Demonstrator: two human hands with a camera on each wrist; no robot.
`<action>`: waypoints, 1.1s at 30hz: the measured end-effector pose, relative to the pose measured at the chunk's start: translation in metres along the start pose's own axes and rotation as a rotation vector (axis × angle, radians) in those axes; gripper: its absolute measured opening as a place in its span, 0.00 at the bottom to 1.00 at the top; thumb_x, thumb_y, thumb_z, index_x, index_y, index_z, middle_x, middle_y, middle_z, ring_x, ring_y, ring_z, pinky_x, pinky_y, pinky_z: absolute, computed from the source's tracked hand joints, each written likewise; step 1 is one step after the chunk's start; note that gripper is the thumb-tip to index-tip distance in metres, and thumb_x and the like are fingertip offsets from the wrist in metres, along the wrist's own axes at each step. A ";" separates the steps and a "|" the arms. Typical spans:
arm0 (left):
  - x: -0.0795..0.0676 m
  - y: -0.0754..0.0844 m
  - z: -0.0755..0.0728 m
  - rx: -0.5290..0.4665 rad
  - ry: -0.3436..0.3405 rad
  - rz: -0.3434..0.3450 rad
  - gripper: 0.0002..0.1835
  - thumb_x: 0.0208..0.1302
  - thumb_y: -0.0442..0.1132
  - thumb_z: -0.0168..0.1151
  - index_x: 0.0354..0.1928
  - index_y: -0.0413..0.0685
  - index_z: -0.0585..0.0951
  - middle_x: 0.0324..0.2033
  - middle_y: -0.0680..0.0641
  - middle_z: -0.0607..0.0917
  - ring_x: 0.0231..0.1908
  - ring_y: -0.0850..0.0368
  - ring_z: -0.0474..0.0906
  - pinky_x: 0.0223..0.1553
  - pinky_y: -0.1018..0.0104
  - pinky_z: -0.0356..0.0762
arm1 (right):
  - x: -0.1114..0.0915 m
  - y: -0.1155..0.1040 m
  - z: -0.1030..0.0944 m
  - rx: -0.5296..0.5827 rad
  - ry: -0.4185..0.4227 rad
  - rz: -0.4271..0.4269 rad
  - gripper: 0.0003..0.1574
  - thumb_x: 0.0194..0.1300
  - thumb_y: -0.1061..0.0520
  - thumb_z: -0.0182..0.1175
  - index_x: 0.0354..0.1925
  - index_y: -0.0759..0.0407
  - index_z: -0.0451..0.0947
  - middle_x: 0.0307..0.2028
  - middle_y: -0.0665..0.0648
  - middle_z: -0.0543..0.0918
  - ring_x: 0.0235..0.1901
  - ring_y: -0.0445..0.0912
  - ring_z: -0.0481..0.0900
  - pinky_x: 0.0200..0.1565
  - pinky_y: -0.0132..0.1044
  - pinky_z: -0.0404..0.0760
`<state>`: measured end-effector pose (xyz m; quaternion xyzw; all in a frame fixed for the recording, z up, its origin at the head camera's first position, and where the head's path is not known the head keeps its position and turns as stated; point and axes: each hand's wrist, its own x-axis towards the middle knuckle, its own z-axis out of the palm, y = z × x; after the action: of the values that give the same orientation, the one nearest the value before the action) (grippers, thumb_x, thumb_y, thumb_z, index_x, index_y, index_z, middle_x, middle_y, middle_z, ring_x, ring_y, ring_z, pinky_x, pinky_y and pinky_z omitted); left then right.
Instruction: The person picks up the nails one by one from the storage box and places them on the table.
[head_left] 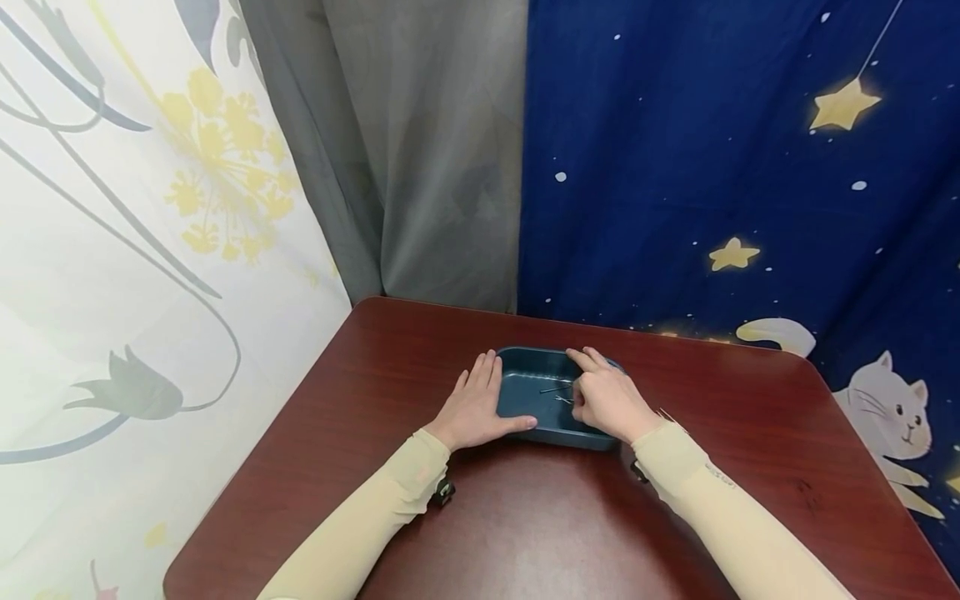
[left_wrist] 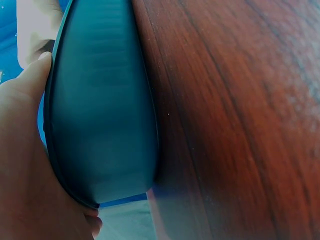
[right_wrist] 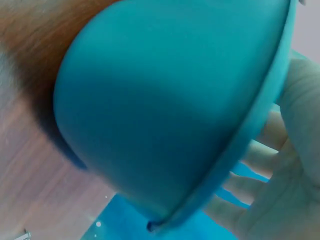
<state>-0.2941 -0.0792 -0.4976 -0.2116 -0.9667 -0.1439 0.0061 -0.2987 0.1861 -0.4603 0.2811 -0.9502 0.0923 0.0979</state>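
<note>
A dark teal, rectangular tray [head_left: 562,436] with rounded corners sits on the table. At its left end rests my left hand [head_left: 476,408], fingers straight along the rim and thumb stretched over the front edge. Reaching over the right end is my right hand [head_left: 611,402], with two fingers extended toward the far rim and others bent down inside. Close to those bent fingers lie a thin dark rod [head_left: 553,390] and small shiny metal pieces [head_left: 562,399]. In the right wrist view the tray wall [right_wrist: 150,110] hides the fingertips, so I cannot tell whether they pinch anything.
The reddish-brown wooden table [head_left: 540,525] extends around the tray. Thin, light slivers [head_left: 666,414] show beside the right sleeve. A grey curtain [head_left: 450,167] and a blue starry curtain [head_left: 675,167] hang behind, with a white patterned curtain [head_left: 112,275] at the left.
</note>
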 end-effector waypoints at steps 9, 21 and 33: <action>-0.001 0.000 0.003 -0.013 -0.002 0.014 0.72 0.48 0.90 0.38 0.80 0.40 0.44 0.80 0.43 0.39 0.78 0.48 0.35 0.73 0.43 0.46 | -0.016 0.016 -0.010 -0.016 0.016 -0.013 0.20 0.48 0.58 0.76 0.15 0.38 0.76 0.75 0.62 0.60 0.77 0.62 0.43 0.68 0.71 0.41; 0.000 0.000 -0.001 0.000 0.001 0.020 0.71 0.49 0.90 0.38 0.80 0.41 0.44 0.80 0.44 0.39 0.78 0.49 0.36 0.73 0.44 0.45 | -0.039 0.056 -0.042 -0.048 0.068 0.064 0.19 0.49 0.57 0.73 0.14 0.39 0.74 0.74 0.66 0.60 0.76 0.65 0.42 0.64 0.74 0.27; 0.000 -0.001 -0.002 0.002 -0.004 0.026 0.71 0.49 0.90 0.38 0.80 0.41 0.43 0.80 0.44 0.39 0.78 0.48 0.36 0.73 0.43 0.46 | -0.074 0.101 -0.050 -0.011 0.004 0.177 0.19 0.51 0.58 0.71 0.14 0.42 0.74 0.73 0.71 0.59 0.74 0.70 0.43 0.60 0.79 0.28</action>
<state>-0.2945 -0.0809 -0.4961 -0.2243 -0.9640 -0.1427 0.0064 -0.2869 0.3185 -0.4419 0.1954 -0.9716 0.0960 0.0929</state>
